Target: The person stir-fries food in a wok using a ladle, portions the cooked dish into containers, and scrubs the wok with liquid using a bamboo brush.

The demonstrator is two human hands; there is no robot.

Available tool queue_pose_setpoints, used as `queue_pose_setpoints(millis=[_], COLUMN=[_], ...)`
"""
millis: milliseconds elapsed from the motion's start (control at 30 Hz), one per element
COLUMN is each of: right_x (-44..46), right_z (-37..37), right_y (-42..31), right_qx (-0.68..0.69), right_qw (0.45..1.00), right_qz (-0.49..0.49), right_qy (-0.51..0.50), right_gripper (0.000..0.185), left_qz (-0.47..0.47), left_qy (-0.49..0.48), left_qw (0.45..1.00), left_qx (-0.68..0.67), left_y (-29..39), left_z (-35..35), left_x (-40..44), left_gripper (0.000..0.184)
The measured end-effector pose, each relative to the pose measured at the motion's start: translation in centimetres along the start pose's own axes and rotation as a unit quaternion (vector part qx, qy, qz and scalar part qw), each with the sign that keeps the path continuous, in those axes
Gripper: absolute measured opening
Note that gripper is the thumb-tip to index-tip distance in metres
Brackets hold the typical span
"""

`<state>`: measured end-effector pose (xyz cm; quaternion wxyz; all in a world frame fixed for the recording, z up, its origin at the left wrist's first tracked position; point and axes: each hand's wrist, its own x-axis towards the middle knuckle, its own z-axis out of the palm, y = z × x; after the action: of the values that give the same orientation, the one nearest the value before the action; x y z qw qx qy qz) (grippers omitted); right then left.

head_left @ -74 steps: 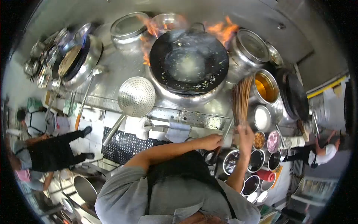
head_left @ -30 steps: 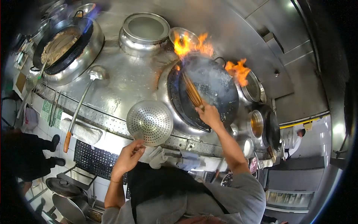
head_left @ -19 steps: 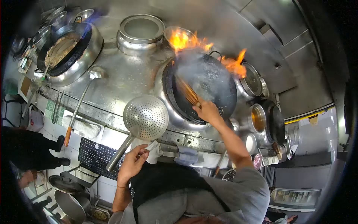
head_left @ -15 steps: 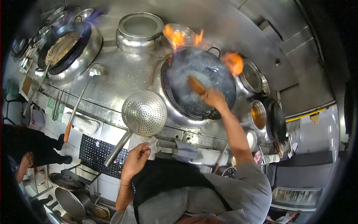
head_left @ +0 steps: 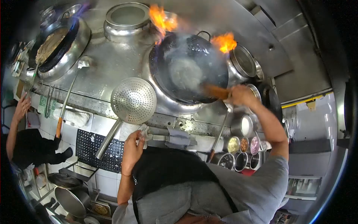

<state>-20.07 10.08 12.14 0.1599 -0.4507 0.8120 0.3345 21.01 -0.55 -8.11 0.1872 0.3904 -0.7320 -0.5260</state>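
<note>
My right hand (head_left: 242, 96) is closed round a wooden brush (head_left: 216, 91), whose blurred bristles lie over the lower right rim of a large black wok (head_left: 212, 56). Cloudy liquid and steam show in the wok, and flames rise behind it on both sides. My left hand (head_left: 134, 147) is low at the front edge, fingers curled together beside a crumpled white cloth (head_left: 144, 130); whether it grips the cloth is not clear. A perforated strainer (head_left: 133, 100) lies left of the wok, its handle pointing down-left past my left hand.
A second wok (head_left: 56, 48) with brown contents stands at the left. A ladle (head_left: 67, 99) rests across the front edge. Lidded pots (head_left: 128, 18) stand behind. Small containers (head_left: 244, 145) of ingredients sit at the right. A co-worker's hand (head_left: 23, 108) reaches in at the far left.
My right hand has moved the brush from inside the wok rightward to its rim. My left hand stays low near the cloth. The co-worker's hand has come up toward the counter.
</note>
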Motion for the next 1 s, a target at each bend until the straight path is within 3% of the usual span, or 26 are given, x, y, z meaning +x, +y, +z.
queue_pose_setpoints(millis=[100, 233, 333, 367, 467, 567, 667, 767, 900, 1000], right_x=[3.4, -3.5, -2.0, 0.2, 8.2, 4.1, -1.6, 2.8, 12.4, 4.7], right_z=[1.4, -3.5, 0.4, 2.0, 4.6, -0.2, -2.3, 2.5, 6.6, 1.6], right_y=[3.5, -2.1, 0.0, 1.6, 8.1, 4.6, -0.3, 2.1, 4.9, 1.1], right_qx=[-0.05, 0.001, -0.039, -0.128, -0.135, -0.129, -0.1, -0.106, -0.163, -0.031], right_qw=[0.989, 0.996, 0.994, 0.986, 0.966, 0.97, 0.982, 0.981, 0.941, 0.976], right_qz=[0.114, 0.003, -0.087, -0.027, 0.109, 0.072, -0.079, -0.104, 0.158, 0.007], right_qy=[0.081, 0.089, 0.061, 0.103, 0.19, 0.194, 0.139, 0.121, 0.25, 0.214], right_gripper=[0.048, 0.042, 0.051, 0.047, 0.046, 0.033, 0.025, 0.028, 0.048, 0.046], left_qz=[0.061, 0.077, 0.07, 0.066, 0.058, 0.064, 0.071, 0.093, 0.078, 0.074], left_qy=[0.01, 0.015, 0.029, 0.029, 0.028, 0.021, 0.012, 0.004, -0.002, 0.016], left_qw=[0.992, 0.99, 0.992, 0.991, 0.99, 0.986, 0.983, 0.98, 0.978, 0.988], left_qx=[0.111, 0.116, 0.103, 0.109, 0.129, 0.155, 0.167, 0.178, 0.194, 0.131], left_y=[-1.2, -2.9, -3.1, -3.1, -3.4, -4.2, -4.6, -5.2, -3.5, -4.1], left_z=[1.5, 3.0, 3.3, 3.4, 3.8, 4.0, 3.8, 3.9, 2.9, 1.7], left_x=[0.3, 0.4, 0.6, 0.8, 1.1, 1.4, 1.3, 1.6, 1.6, 1.4], left_gripper=[0.044, 0.06, 0.065, 0.064, 0.063, 0.061, 0.058, 0.056, 0.054, 0.051])
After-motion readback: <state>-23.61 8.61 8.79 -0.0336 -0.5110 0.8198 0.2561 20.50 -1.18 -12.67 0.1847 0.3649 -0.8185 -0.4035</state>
